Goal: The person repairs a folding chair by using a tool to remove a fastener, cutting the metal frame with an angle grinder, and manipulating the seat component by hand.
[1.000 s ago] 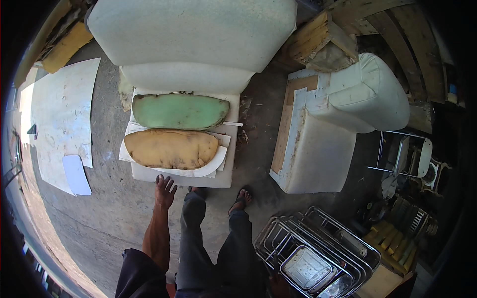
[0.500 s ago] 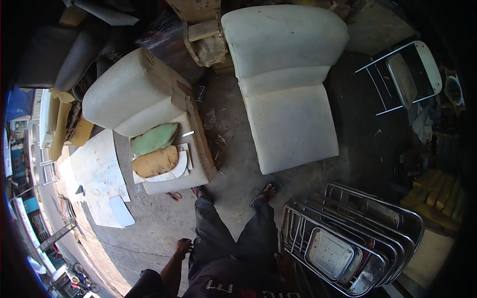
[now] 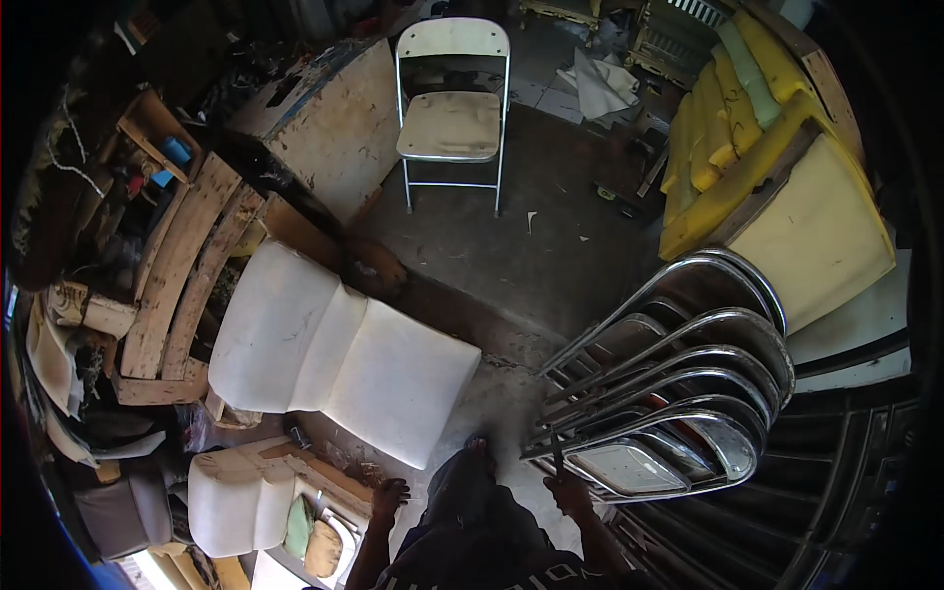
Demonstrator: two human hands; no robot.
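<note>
My left hand (image 3: 390,495) hangs at the lower middle, fingers loosely bent and apart, holding nothing visible, beside the cream padded seat (image 3: 388,374). My right hand (image 3: 568,497) is closed on a dark elongated object (image 3: 557,452), too dim to identify, beside a stack of chrome chair frames (image 3: 629,462) leaning at the right. Farther ahead, a folding chair (image 3: 447,128) with pale seat and back stands upright. A second cream padded seat (image 3: 236,501) lies at the lower left, bearing green (image 3: 300,526) and tan (image 3: 324,551) foam pieces.
Curved wooden frames (image 3: 177,275) and scrap are piled along the left. An old scuffed box-like piece (image 3: 324,118) stands behind. Yellow foam cushions (image 3: 723,128) are stacked at the right. Dark metal slats (image 3: 816,462) line the lower right.
My view has swung rightward from the seat with foam pieces to the folding chair. My right hand has come into clearer view with a dark object in it.
</note>
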